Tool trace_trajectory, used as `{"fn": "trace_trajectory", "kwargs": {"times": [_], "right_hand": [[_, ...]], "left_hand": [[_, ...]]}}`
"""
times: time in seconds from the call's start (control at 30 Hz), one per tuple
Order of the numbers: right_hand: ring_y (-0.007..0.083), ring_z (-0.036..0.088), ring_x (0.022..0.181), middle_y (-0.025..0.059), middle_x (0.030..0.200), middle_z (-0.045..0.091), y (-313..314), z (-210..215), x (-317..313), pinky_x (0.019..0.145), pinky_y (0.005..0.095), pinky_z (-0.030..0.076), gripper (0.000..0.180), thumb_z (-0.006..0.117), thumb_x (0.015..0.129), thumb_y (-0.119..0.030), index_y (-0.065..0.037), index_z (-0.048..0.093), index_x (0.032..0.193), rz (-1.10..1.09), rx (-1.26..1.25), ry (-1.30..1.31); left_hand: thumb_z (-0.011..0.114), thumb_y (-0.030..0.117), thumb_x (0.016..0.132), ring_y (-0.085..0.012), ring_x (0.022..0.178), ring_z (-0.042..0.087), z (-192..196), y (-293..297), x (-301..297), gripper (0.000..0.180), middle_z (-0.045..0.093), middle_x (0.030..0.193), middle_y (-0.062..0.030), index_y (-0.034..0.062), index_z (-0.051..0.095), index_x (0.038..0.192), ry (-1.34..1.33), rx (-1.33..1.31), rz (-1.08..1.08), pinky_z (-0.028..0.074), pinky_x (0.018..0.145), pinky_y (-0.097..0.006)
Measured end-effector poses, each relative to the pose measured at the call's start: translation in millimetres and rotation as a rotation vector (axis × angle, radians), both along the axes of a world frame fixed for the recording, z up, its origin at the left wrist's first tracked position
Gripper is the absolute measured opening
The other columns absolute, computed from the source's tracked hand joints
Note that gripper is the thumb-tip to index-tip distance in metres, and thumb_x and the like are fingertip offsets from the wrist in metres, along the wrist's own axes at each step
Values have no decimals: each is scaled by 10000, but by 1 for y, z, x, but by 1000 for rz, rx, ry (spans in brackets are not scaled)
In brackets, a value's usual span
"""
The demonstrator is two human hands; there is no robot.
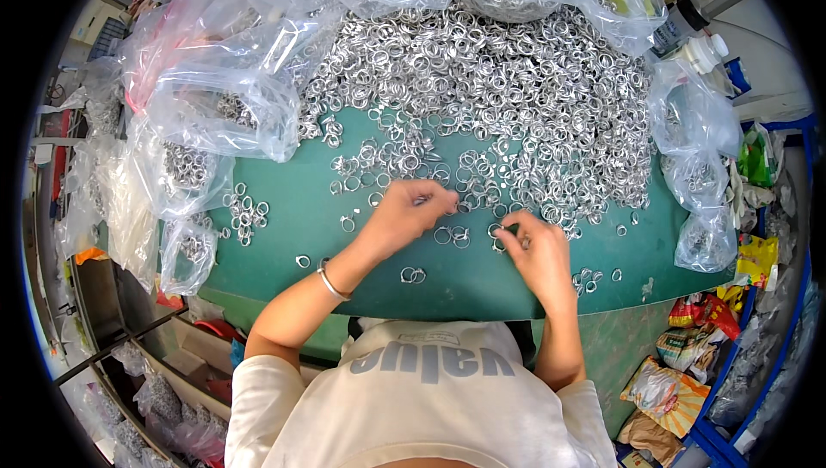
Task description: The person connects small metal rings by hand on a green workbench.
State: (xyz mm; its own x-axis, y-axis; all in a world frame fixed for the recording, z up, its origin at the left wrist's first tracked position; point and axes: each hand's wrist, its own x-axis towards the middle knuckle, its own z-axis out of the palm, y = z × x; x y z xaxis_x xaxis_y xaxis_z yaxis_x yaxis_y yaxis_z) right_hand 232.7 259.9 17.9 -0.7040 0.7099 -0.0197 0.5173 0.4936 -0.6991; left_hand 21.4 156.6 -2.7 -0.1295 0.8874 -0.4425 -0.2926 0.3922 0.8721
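Observation:
A large heap of silver-coloured metal rings (482, 64) covers the far part of the green table, with looser rings spilling toward me. My left hand (415, 212) is closed at the near edge of the spill, fingers curled and tips pressed together; what they pinch is too small to make out. To its right, my right hand (538, 253) bends thumb and forefinger round a single ring (496, 232) at the tabletop. Between the hands lies a small group of rings (453, 236). Nearer me is a pair of rings (413, 275).
Clear plastic bags of rings (228, 111) crowd the left and far sides; more bags (705, 184) hang at the right edge. A small ring cluster (247, 212) lies left, another (588, 280) right. White-capped bottles (705, 51) stand far right. Open drawers (185, 356) sit lower left.

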Motion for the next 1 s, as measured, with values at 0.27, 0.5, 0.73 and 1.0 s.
{"fn": "trace_trajectory", "kwargs": {"times": [0.27,0.5,0.73,1.0], "right_hand": [[307,632,594,123,674,647,1,-10,-17,518,414,469,183,691,820,-164,-88,644,980,-54,161,-271],[305,630,561,119,657,649,21,8,3,522,399,473,222,665,849,-166,-86,636,1054,-181,22,-99],[322,619,524,150,618,623,9,-10,-23,463,425,475,382,641,865,-207,-46,575,1204,-89,318,-212],[358,650,720,182,799,650,-1,-11,-13,644,426,519,240,570,872,-67,-15,620,1101,63,63,100]], "left_hand": [[669,181,835,-326,678,632,3,30,41,315,630,855,-117,93,595,1129,1254,228,-254,509,570,-413],[606,136,867,-336,680,633,14,9,16,272,649,868,-120,92,598,1136,1216,234,-391,508,564,-419],[637,160,863,-337,654,630,9,37,14,260,657,819,-134,89,621,1113,1315,163,-137,499,567,-420],[641,171,862,-333,651,630,8,42,10,263,660,854,-131,95,630,1113,1275,234,-107,506,579,-409]]}}
